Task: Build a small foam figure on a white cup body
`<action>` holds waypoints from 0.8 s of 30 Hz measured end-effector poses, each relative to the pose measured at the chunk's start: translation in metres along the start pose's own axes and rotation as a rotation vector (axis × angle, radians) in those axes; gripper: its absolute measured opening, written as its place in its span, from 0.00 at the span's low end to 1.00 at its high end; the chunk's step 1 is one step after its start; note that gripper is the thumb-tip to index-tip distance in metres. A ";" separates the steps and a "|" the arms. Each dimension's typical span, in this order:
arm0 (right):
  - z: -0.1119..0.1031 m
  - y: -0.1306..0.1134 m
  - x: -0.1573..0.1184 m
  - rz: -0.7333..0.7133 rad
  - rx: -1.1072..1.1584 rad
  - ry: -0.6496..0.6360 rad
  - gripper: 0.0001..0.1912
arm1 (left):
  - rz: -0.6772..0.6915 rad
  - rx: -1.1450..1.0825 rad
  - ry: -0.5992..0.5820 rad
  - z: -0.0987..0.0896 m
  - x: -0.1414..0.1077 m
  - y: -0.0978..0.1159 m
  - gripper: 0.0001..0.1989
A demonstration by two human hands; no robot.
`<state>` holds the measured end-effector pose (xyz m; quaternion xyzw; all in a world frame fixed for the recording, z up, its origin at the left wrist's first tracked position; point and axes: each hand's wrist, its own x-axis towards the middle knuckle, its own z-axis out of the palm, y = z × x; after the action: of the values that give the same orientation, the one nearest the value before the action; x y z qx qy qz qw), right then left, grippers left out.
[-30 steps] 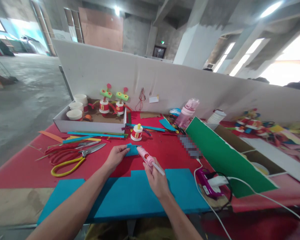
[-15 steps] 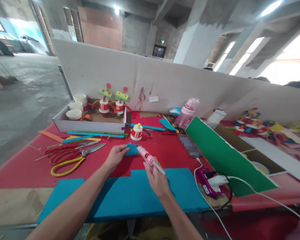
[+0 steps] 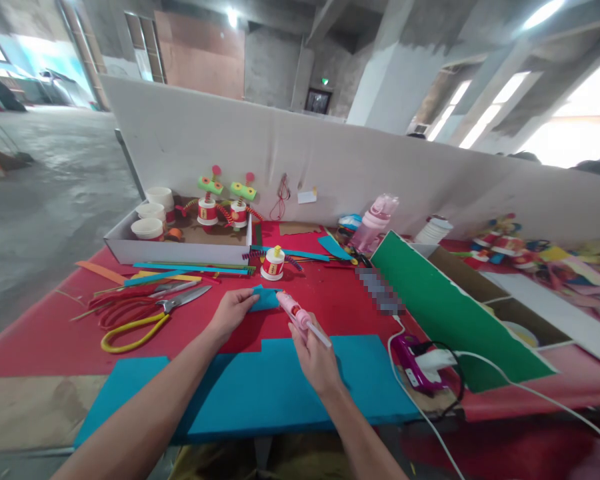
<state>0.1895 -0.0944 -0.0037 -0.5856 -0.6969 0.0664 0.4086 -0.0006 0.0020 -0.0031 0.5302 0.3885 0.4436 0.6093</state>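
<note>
My left hand (image 3: 235, 311) pinches the left end of a small blue paper piece (image 3: 267, 299) above the red table covering. In my right hand (image 3: 314, 353) is a pink glue gun (image 3: 294, 310), with a pale glue stick poking out of its back end. The gun's nozzle points at the right edge of the blue paper; whether it touches cannot be made out. Just beyond stands an upturned paper cup (image 3: 272, 266) with a yellow top and purple coiled arms. A large blue sheet (image 3: 260, 393) lies under my forearms.
Yellow-handled scissors (image 3: 150, 321) and paper strips (image 3: 190, 268) lie at the left. Behind them a white box (image 3: 180, 253) holds cups and cup figures. At the right are a purple power strip (image 3: 420, 367) with cables and a green board (image 3: 445, 313). A pink bottle (image 3: 375, 223) stands farther back.
The glue gun's tip has shifted very slightly to the right along the blue paper's edge. My left hand holds the paper in the same place.
</note>
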 end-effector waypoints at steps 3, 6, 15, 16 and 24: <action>0.000 0.001 0.000 -0.001 0.000 0.006 0.14 | 0.000 0.009 0.001 0.000 0.001 0.000 0.20; 0.000 0.001 0.000 0.002 0.000 0.004 0.14 | 0.001 0.002 -0.003 0.000 0.000 0.001 0.19; -0.003 0.002 0.001 0.010 0.009 -0.006 0.13 | 0.003 -0.005 0.004 0.002 -0.001 0.002 0.20; -0.003 0.003 0.001 0.010 0.008 -0.009 0.13 | 0.003 -0.002 0.009 0.001 0.000 0.002 0.20; -0.003 0.005 -0.001 0.008 0.014 -0.001 0.13 | -0.005 -0.010 -0.004 0.001 0.001 0.000 0.19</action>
<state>0.1951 -0.0948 -0.0049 -0.5855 -0.6943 0.0731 0.4121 0.0004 0.0024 -0.0033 0.5268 0.3865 0.4430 0.6138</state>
